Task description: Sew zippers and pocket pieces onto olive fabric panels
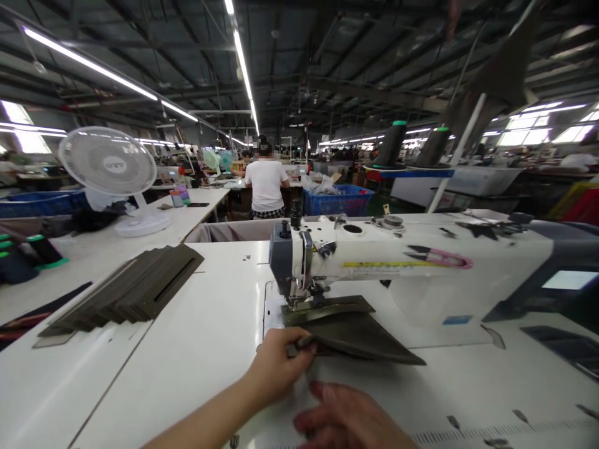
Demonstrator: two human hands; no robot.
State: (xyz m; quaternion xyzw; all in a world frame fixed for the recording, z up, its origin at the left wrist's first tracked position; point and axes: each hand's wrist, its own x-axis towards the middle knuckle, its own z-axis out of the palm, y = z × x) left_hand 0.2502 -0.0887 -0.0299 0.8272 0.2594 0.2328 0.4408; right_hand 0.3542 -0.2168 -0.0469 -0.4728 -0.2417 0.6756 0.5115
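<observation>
A dark olive fabric piece (360,333) lies under the needle area of a white sewing machine (374,249), its near edge lifted and folded over. My left hand (281,358) is closed on that near edge, pinching it between thumb and fingers. Closer to me, my right hand (349,418) hovers over the table front with its fingers apart and nothing seen in them; it is somewhat blurred and partly cut off by the lower frame edge. A flat olive strip (327,308) shows beneath the machine head. Whether the needle is in the fabric is too small to tell.
At the left lies a fanned stack of olive fabric pieces (126,290). A white fan (110,165) and thread cones (44,249) stand beyond it. Pink-handled thread snips (442,255) rest on the machine arm. Ahead, a person (266,184) sits near a blue crate (339,201).
</observation>
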